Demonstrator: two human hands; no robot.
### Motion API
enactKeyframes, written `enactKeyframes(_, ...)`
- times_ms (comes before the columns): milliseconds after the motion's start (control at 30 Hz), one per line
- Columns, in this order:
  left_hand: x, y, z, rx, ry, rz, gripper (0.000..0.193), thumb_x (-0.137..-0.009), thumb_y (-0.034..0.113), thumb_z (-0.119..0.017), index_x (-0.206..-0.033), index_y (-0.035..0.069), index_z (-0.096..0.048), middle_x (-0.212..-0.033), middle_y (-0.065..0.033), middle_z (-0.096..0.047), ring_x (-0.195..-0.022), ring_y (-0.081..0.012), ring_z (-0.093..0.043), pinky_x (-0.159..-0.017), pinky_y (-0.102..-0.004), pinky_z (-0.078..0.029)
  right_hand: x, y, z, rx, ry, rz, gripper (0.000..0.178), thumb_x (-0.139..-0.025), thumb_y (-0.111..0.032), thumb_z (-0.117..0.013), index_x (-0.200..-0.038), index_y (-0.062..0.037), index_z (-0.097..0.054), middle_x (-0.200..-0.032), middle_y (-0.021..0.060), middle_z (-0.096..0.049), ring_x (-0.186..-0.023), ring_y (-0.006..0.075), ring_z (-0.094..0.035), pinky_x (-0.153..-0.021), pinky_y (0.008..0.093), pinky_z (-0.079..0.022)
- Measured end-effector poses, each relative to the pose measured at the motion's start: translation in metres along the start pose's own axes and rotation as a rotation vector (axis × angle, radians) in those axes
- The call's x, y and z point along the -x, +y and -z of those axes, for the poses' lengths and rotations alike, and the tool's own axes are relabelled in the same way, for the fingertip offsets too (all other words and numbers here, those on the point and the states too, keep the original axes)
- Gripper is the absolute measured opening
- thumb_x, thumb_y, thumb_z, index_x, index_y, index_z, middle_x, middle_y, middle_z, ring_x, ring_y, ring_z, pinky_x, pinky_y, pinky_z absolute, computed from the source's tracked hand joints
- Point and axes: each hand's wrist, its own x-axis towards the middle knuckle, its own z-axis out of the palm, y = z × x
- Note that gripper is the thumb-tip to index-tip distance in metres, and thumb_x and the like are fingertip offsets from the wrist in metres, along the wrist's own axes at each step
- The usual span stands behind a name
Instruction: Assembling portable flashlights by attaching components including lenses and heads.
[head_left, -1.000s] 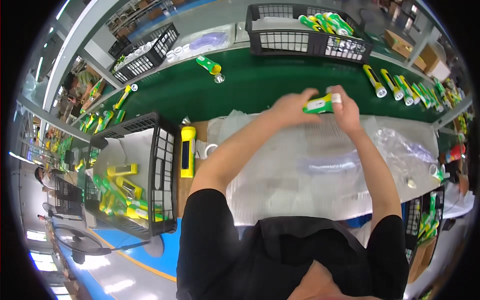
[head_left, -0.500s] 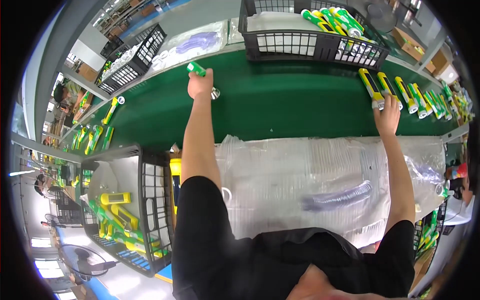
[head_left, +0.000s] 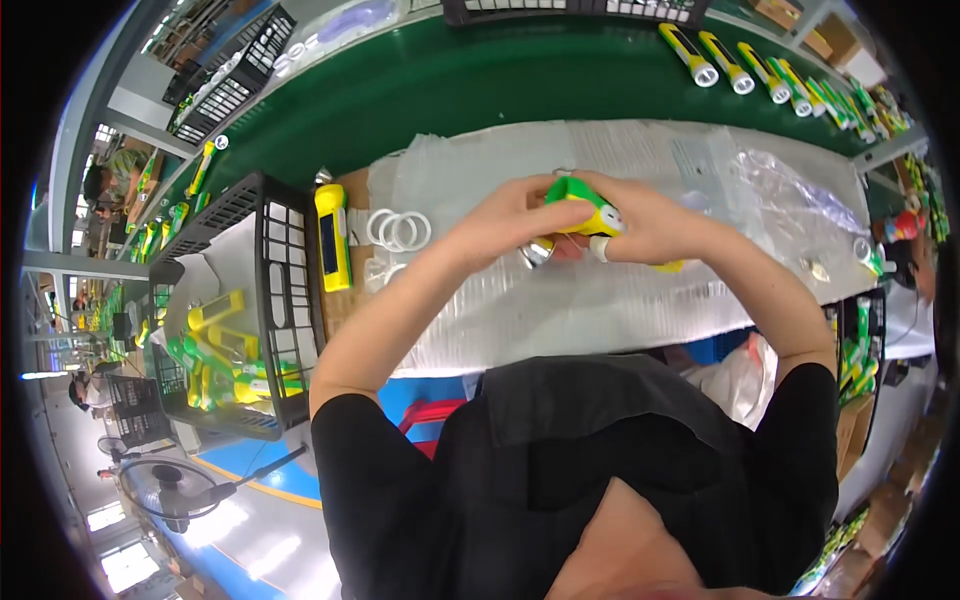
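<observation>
My two hands meet in front of me, above the plastic-covered worktop. My left hand (head_left: pixel 515 220) is closed round the green end of a green-and-yellow flashlight (head_left: pixel 572 192), which looks tilted. My right hand (head_left: pixel 655 218) grips the yellow part from the other side, and its fingers hide much of the body. A shiny silver reflector cup (head_left: pixel 536 252) shows below my left fingers. Something white sits at my right thumb tip; what it is I cannot make out. A yellow end sticks out under my right palm.
White rings (head_left: pixel 400 231) and a yellow flashlight (head_left: pixel 333 237) lie left on the worktop (head_left: pixel 480 310). Beside them stands a black crate (head_left: pixel 275 265) of flashlight parts. Beyond runs a green belt (head_left: pixel 480 85), with several flashlights (head_left: pixel 728 62) in a row at right.
Both hands have drawn back from the belt and come together over the worktop. My left hand came from the far left, my right from the flashlight row. The view has tilted down.
</observation>
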Motion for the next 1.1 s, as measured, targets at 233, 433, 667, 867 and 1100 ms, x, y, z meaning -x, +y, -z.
enactKeyframes(233, 0.033, -0.066, -0.028, 0.301, 0.139, 0.012, 0.044, -0.089, 0.029, -0.068, -0.123, 0.004, -0.055, -0.099, -0.0061, -0.067, -0.085, -0.0114, -0.062, -0.07, -0.0221, -0.046, 0.065, -0.025, -0.05, 0.031, 0.268, -0.269, 0.068, -0.082, -0.031, -0.073, -0.136, -0.0068, -0.039, -0.111, 0.0185, -0.062, -0.104, 0.0338, -0.062, -0.088, 0.0381, -0.048)
enactKeyframes(433, 0.042, -0.069, -0.055, -0.166, 0.51, -0.483, 0.02, -0.097, 0.022, -0.056, -0.107, 0.007, -0.065, -0.095, -0.0026, -0.065, -0.084, -0.0144, -0.058, -0.076, -0.0281, -0.045, 0.08, -0.031, -0.087, -0.127, 0.281, -0.228, 0.063, -0.084, -0.032, -0.072, -0.132, -0.0065, -0.04, -0.107, 0.0149, -0.062, -0.092, 0.0271, -0.064, -0.081, 0.0375, -0.05)
enactKeyframes(667, 0.036, -0.067, -0.065, -0.822, 0.327, -0.926, 0.044, -0.101, 0.035, -0.035, -0.104, 0.007, -0.068, -0.109, -0.0113, -0.066, -0.107, -0.0306, -0.056, -0.09, -0.0386, -0.04, 0.074, -0.031, -0.117, -0.846, 0.297, -0.161, 0.051, -0.094, -0.029, -0.063, -0.131, -0.0014, -0.042, -0.098, 0.0076, -0.057, -0.077, 0.0124, -0.059, -0.066, 0.0274, -0.05)
enactKeyframes(867, 0.011, -0.08, -0.06, -0.692, 0.425, -0.845, 0.04, -0.082, 0.019, -0.067, -0.12, 0.006, -0.06, -0.117, -0.0125, -0.061, -0.111, -0.0329, -0.052, -0.094, -0.0426, -0.039, 0.08, -0.025, -0.108, -0.846, 0.421, -0.192, 0.044, -0.098, -0.03, -0.054, -0.131, -0.0038, -0.043, -0.103, 0.0106, -0.057, -0.085, 0.018, -0.06, -0.08, 0.0337, -0.049)
enactKeyframes(1100, -0.03, -0.105, -0.011, -1.22, 0.483, -0.634, 0.058, -0.076, 0.027, -0.077, -0.125, 0.004, -0.058, -0.118, -0.0154, -0.06, -0.108, -0.0332, -0.054, -0.09, -0.0419, -0.044, 0.089, -0.012, -0.097, -1.088, 0.486, -0.224, 0.045, -0.097, -0.036, -0.053, -0.129, -0.0045, -0.045, -0.088, 0.0131, -0.06, -0.078, 0.0198, -0.06, -0.071, 0.0316, -0.048)
